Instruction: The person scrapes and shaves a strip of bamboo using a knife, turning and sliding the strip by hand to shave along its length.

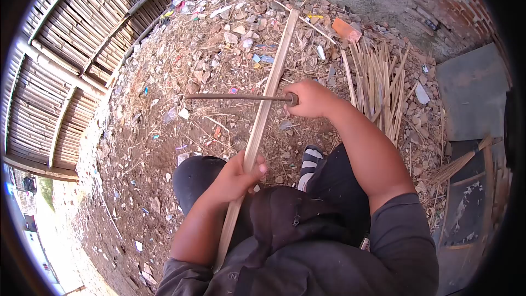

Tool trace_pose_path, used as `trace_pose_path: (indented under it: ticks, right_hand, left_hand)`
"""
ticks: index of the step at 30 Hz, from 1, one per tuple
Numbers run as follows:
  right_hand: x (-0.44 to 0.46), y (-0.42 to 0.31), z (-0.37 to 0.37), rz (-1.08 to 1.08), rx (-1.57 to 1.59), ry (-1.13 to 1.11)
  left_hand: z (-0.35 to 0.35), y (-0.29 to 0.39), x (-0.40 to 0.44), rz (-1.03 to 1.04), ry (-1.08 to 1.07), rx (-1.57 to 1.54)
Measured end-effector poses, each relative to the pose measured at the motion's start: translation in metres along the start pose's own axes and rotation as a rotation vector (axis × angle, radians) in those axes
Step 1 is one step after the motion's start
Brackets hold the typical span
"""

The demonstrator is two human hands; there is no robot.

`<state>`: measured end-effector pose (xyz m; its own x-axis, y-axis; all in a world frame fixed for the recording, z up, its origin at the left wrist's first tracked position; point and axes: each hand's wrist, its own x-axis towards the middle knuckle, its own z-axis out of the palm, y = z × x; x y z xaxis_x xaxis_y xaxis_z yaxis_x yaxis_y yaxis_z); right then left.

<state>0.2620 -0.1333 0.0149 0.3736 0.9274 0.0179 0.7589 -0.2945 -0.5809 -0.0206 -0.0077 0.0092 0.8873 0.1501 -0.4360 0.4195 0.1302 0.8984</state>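
Observation:
A long pale split bamboo strip runs from beside my waist up and away across the middle of the view. My left hand is closed around its lower part, thumb on top. My right hand is wrapped round the handle of a rusty brown knife. Its narrow blade, seen nearly edge-on, points left and crosses over the strip above my left hand. Whether the blade touches the strip I cannot tell.
Several split bamboo strips lie in a pile on the right. Stones, straw and litter cover the ground. A brick lies near the back wall. A bamboo fence stands left, a grey panel right. My sandalled foot is below.

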Motion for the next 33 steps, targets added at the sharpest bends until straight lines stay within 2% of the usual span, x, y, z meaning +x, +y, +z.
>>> trace_pose_path:
  ticks: [3,8,12,15,16,19,20,23,24,28,31,33]
  right_hand:
    - [0.005,0.001,0.012,0.029,-0.052,0.056]
    - [-0.005,-0.023,0.009,-0.201,-0.283,0.089]
    - [0.013,0.008,0.011,0.109,0.028,0.261]
    - [0.007,0.003,0.004,0.044,-0.048,0.227]
    - [0.004,-0.001,0.007,-0.051,-0.099,0.170]
    - [-0.004,-0.026,0.007,-0.136,-0.291,0.053]
    - [-0.001,-0.018,0.010,-0.087,-0.166,0.050]
    - [0.015,0.006,0.012,0.080,0.059,0.236]
    - [0.015,0.005,0.012,0.072,0.058,0.259]
    - [0.002,-0.022,0.012,-0.106,-0.086,0.084]
    - [0.013,-0.003,0.015,-0.045,-0.063,0.070]
    - [0.019,0.017,0.020,0.023,0.056,0.243]
  left_hand:
    - [-0.004,-0.001,0.006,0.028,0.042,-0.049]
    - [-0.008,-0.001,-0.001,0.034,0.030,-0.139]
    - [-0.011,0.000,-0.002,0.048,0.024,-0.182]
    - [-0.011,0.002,-0.002,0.050,0.038,-0.189]
    - [-0.012,0.002,-0.002,0.052,0.041,-0.185]
    - [-0.011,0.002,-0.001,0.069,0.019,-0.181]
    - [-0.009,0.000,-0.002,0.074,0.006,-0.185]
    - [-0.007,0.003,-0.003,0.030,0.013,-0.167]
    - [-0.007,0.003,-0.003,0.029,0.002,-0.203]
    - [-0.013,0.001,-0.004,0.046,-0.039,-0.351]
    - [-0.014,0.001,-0.006,0.052,-0.084,-0.425]
    - [-0.013,0.000,-0.005,0.055,-0.090,-0.426]
